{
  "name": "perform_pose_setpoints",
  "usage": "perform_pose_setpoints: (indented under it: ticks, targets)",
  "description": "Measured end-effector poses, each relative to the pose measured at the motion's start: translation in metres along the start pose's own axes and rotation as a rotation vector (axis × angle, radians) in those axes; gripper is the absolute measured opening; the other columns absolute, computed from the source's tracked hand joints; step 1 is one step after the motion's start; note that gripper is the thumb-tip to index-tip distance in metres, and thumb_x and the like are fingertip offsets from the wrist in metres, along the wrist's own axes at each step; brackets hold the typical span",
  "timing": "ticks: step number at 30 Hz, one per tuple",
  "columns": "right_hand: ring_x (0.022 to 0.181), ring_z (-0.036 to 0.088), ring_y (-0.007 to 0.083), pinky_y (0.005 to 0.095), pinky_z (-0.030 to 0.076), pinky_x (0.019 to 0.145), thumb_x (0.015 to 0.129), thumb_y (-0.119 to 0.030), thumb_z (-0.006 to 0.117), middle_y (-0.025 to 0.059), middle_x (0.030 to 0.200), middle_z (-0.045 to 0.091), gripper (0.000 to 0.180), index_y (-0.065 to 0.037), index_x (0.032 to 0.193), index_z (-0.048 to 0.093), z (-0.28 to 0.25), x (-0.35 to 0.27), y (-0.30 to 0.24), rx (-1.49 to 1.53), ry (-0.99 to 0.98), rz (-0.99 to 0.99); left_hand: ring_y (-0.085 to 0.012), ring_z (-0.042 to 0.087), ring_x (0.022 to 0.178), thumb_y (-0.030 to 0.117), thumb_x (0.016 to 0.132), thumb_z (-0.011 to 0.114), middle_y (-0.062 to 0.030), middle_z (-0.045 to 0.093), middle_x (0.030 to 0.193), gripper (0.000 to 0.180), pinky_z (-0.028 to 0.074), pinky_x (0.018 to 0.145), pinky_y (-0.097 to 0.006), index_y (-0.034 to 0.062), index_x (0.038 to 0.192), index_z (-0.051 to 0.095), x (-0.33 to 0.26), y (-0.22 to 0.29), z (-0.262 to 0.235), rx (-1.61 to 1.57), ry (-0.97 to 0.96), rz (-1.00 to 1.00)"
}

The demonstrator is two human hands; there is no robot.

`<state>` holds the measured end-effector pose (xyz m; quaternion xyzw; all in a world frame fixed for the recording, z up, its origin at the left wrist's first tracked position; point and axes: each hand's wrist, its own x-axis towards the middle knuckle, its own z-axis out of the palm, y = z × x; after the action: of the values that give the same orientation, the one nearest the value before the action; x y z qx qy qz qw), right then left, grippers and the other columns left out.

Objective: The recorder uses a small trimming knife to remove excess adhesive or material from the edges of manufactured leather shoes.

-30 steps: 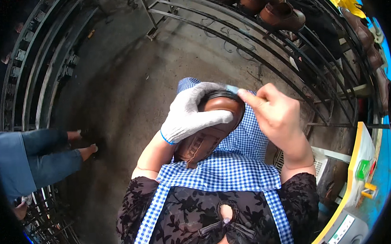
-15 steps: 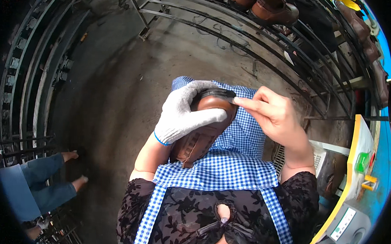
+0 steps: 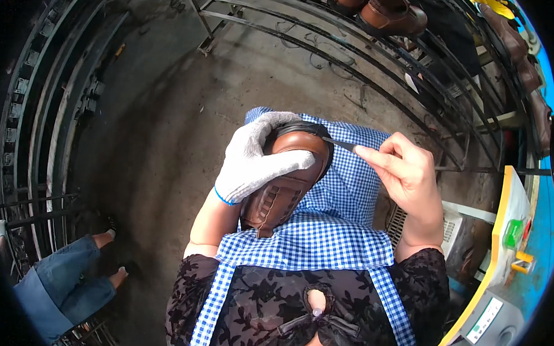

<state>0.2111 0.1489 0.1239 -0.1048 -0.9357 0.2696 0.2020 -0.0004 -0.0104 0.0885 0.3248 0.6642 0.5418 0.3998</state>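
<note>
A brown leather shoe [image 3: 284,194] rests on my lap over a blue-and-white checked apron [image 3: 346,195]. My left hand [image 3: 255,161], in a white knit glove, grips the shoe across its toe. My bare right hand [image 3: 404,173] pinches a thin dark tool [image 3: 340,144] whose tip touches the edge of the shoe's sole near the toe.
Curved metal racks [image 3: 321,41] ring the concrete floor; several brown shoes [image 3: 394,16] sit on the far rack. Another person's jeans-clad legs [image 3: 65,287] are at the lower left. A yellow-edged machine with a green button [image 3: 511,234] stands at the right.
My right hand has pulled away to the right, drawing the thin tool out along the toe edge. The other person's legs have shifted lower in view.
</note>
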Motion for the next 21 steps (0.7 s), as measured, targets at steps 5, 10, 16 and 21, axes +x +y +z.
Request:
perform_pose_setpoints:
  ticks: [5, 10, 16, 21]
  targets:
    - [0.057, 0.058, 0.0186, 0.0309, 0.047, 0.049, 0.07, -0.003, 0.072, 0.0051, 0.073, 0.053, 0.042, -0.016, 0.11, 0.073, 0.0, 0.003, -0.016, -0.223, 0.037, -0.03, -0.0231, 0.066, 0.1, 0.038, 0.065, 0.086, -0.014, 0.068, 0.106, 0.069, 0.051, 0.091, -0.034, -0.0012, 0.117, 0.062, 0.002, -0.008, 0.001, -0.007, -0.003, 0.092]
    - [0.06, 0.058, 0.0179, 0.0299, 0.048, 0.049, 0.069, -0.002, 0.07, 0.0038, 0.076, 0.052, 0.042, -0.017, 0.109, 0.073, 0.004, 0.008, -0.023, -0.323, 0.013, -0.093, -0.0229, 0.067, 0.099, 0.039, 0.065, 0.086, -0.0137, 0.068, 0.105, 0.069, 0.051, 0.09, -0.034, -0.0002, 0.116, 0.063, -0.002, -0.006, 0.001, 0.062, 0.003, 0.074]
    - [0.057, 0.058, 0.0183, 0.0308, 0.047, 0.05, 0.072, 0.0, 0.072, 0.0052, 0.073, 0.053, 0.041, -0.016, 0.11, 0.073, 0.001, 0.013, -0.012, -0.081, 0.044, -0.023, -0.0203, 0.063, 0.101, 0.024, 0.061, 0.089, -0.0113, 0.066, 0.109, 0.068, 0.049, 0.094, -0.033, -0.0015, 0.117, 0.061, -0.004, 0.0, 0.001, -0.025, -0.025, 0.023]
    - [0.055, 0.058, 0.0194, 0.0321, 0.045, 0.049, 0.076, -0.003, 0.073, 0.0065, 0.071, 0.053, 0.033, -0.016, 0.107, 0.074, -0.003, 0.007, -0.009, 0.025, -0.037, -0.005, -0.0225, 0.067, 0.096, 0.036, 0.066, 0.086, -0.0126, 0.069, 0.103, 0.065, 0.051, 0.089, -0.033, 0.0006, 0.115, 0.064, -0.004, -0.008, 0.001, 0.016, -0.017, 0.097]
